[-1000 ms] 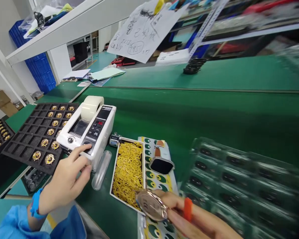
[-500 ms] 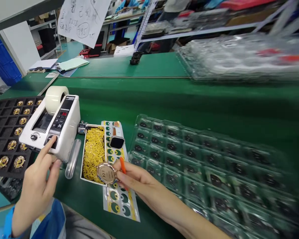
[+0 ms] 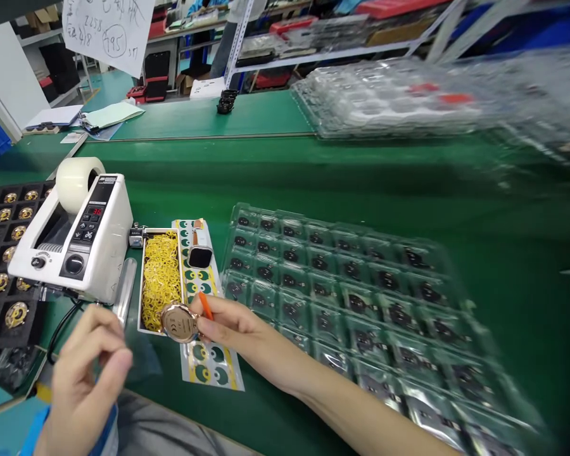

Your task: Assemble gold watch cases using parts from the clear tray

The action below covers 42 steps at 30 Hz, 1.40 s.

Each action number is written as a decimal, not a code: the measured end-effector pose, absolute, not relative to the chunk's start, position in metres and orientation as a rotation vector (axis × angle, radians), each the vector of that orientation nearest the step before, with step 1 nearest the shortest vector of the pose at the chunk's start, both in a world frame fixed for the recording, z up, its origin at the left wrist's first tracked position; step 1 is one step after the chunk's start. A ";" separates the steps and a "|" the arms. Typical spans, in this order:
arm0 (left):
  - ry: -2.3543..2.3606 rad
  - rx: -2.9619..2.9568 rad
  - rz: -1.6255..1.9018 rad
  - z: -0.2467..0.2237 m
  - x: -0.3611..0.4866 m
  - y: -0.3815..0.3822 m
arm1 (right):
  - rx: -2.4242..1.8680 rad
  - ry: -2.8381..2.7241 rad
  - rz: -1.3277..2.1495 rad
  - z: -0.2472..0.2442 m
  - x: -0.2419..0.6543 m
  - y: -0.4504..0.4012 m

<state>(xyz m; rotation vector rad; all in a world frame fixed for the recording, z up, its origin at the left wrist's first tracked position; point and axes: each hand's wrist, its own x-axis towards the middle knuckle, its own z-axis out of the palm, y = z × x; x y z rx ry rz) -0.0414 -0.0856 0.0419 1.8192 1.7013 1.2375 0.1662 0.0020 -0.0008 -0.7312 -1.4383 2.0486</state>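
Carefully pinched, a rose-gold watch (image 3: 179, 323) shows its engraved back, R hand (image 3: 247, 332) thumb & fingers clamped on its edge, held at the near-R corner of a white box (image 3: 181, 266) w/ yellow rings (image 3: 160, 278) — L hand (image 3: 88, 373), blurred, nears the tape dispenser (image 3: 110, 253), fingers curled, thumb apart; can't tell if they grip anything.

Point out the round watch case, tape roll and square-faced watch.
Round watch case (image 3: 179, 323): head view, middle of its back.
Tape roll (image 3: 71, 186): head view, outer curved surface.
Square-faced watch (image 3: 200, 257): head view, dark screen.
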 end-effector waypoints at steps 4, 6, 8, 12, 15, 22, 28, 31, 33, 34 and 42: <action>1.394 1.756 1.136 0.037 -0.023 -0.068 | -0.732 -1.459 2.032 -0.001 0.166 0.000; 1.375 1.730 1.115 0.034 -0.020 -0.060 | -0.712 -1.456 2.044 0.000 0.166 -0.001; 1.374 1.703 1.085 0.032 -0.018 -0.056 | -0.706 -1.444 2.058 0.001 0.166 -0.001; 1.364 1.631 1.026 0.027 -0.019 -0.055 | -0.721 -1.441 2.088 0.001 0.166 -0.001; 1.357 1.602 1.000 0.026 -0.020 -0.055 | -0.722 -1.445 2.120 0.000 0.166 0.000; 1.333 1.604 0.985 0.024 -0.020 -0.052 | -0.747 -1.444 2.122 -0.003 0.168 0.001; 1.362 1.661 0.983 0.020 -0.020 -0.053 | -0.794 -1.479 2.089 -0.004 0.168 0.000; 1.404 1.726 1.014 0.020 -0.015 -0.053 | -0.815 -1.500 2.071 -0.004 0.167 -0.001; 1.483 1.809 1.011 0.021 -0.013 -0.053 | -0.824 -1.494 2.057 -0.003 0.167 -0.002; 1.537 1.858 0.993 0.022 -0.013 -0.053 | -0.827 -1.482 2.053 -0.002 0.167 -0.002; 1.651 1.961 1.341 0.022 -0.026 -0.057 | -0.815 -1.371 2.104 0.000 0.168 0.000</action>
